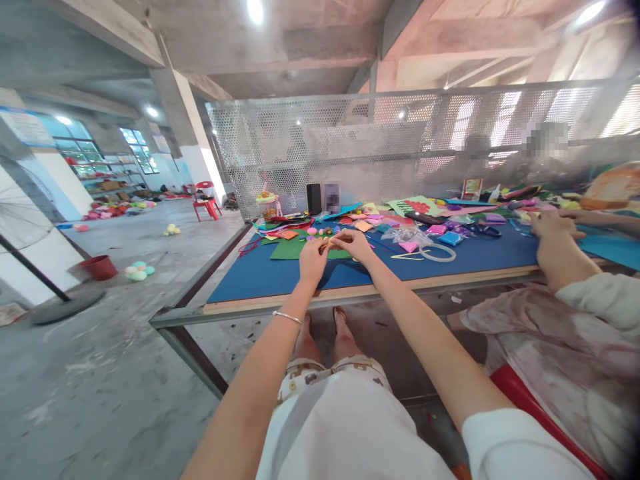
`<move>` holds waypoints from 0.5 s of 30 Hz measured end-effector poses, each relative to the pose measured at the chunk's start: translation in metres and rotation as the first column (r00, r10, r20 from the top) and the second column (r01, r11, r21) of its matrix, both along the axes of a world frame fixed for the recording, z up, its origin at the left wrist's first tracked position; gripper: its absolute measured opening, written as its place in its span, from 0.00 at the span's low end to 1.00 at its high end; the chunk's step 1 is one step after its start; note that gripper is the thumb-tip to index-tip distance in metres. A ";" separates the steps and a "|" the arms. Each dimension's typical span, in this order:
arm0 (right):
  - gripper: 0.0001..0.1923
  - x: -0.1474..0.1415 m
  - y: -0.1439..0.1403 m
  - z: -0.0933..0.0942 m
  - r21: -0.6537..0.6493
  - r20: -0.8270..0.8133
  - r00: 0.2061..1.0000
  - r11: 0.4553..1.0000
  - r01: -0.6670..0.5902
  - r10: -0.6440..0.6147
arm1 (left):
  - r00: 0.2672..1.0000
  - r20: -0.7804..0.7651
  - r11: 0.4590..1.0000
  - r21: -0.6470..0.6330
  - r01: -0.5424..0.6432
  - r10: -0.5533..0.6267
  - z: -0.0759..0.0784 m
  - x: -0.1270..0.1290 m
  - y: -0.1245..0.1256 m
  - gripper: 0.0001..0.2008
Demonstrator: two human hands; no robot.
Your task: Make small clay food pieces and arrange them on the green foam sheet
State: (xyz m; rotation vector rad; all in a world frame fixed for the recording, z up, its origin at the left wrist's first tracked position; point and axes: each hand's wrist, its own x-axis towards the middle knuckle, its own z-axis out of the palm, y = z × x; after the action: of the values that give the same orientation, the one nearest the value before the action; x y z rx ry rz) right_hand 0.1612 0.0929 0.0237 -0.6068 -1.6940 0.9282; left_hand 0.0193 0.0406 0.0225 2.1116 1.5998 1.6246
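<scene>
At the frame's centre, two hands, the left hand (313, 259) and right hand (353, 244), pinch one small yellowish strip (327, 244) between their fingertips above one green felt sheet (295, 249) on the blue-covered table (260, 277).

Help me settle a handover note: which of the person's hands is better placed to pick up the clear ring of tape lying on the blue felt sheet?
Probably the right hand: the clear ring of tape lies on its side of the blue felt sheet, nearer than to the left hand. Both hands pinch a small yellowish piece.
</scene>
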 end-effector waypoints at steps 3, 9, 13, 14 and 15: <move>0.22 0.000 0.000 0.000 0.037 0.025 0.999 0.999 0.020 -0.020 | 0.999 0.037 1.000 -0.011 -0.014 0.015 -0.001 -0.002 0.002 0.06; 0.20 0.002 0.005 -0.002 0.083 0.037 0.996 0.993 0.080 -0.083 | 0.994 0.113 0.999 -0.040 -0.004 0.009 -0.002 -0.003 0.006 0.10; 0.20 0.003 0.009 -0.004 0.083 0.005 0.990 0.987 0.137 -0.138 | 0.990 0.141 0.997 -0.071 0.019 -0.009 -0.004 -0.002 0.008 0.22; 0.20 0.003 0.010 -0.004 0.081 -0.003 0.989 0.986 0.146 -0.146 | 0.989 0.147 0.997 -0.077 0.018 -0.006 -0.004 -0.002 0.008 0.22; 0.20 0.002 0.011 -0.004 0.078 -0.009 0.988 0.985 0.153 -0.153 | 0.988 0.154 0.996 -0.082 0.015 -0.002 -0.005 -0.002 0.009 0.21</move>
State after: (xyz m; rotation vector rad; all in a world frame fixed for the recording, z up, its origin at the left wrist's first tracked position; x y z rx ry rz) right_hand 0.1635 0.1038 0.0193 -0.6723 -1.6486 0.7498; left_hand 0.0169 0.0492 0.0179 1.9004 1.5801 1.6424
